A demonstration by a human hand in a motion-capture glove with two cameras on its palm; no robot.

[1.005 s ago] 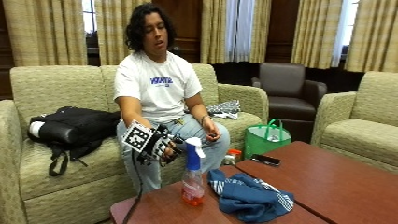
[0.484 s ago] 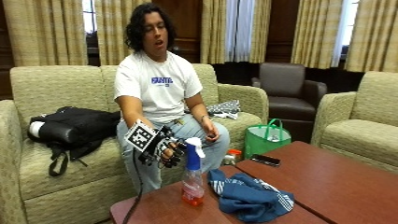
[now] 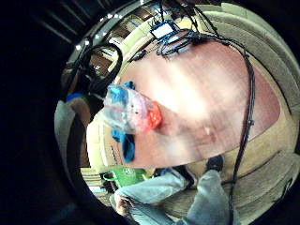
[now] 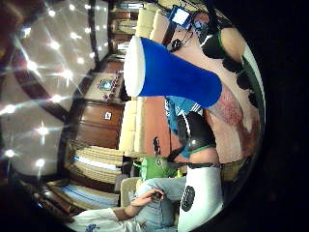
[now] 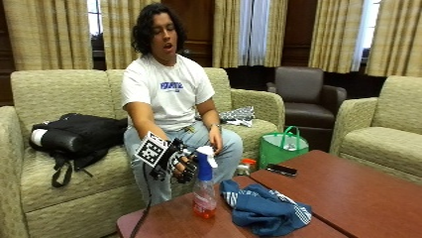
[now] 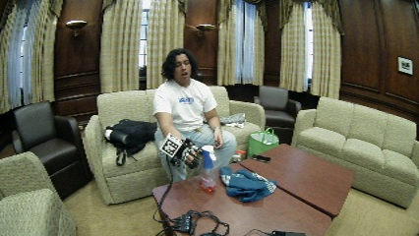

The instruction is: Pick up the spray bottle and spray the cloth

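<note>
Spray bottle (image 5: 204, 191): upright on table (image 5: 342, 188), just beside blue cloth (image 5: 264, 210). Gloved right hand (image 5: 179, 164): now arrived at bottle neck, fingers curling round it, closer than a second ago. Grasp starting; lift, spraying pending.

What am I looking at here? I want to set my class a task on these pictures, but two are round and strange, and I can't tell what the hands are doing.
No machine: a person on a sofa wears a black glove on the right hand. The two round pictures come from cameras on that palm; the other two from across the room. On the reddish wooden table stand a clear plastic spray bottle with blue top and orange liquid and a crumpled blue cloth. The gloved fingers curl at the bottle's neck; it is not lifted.
</note>
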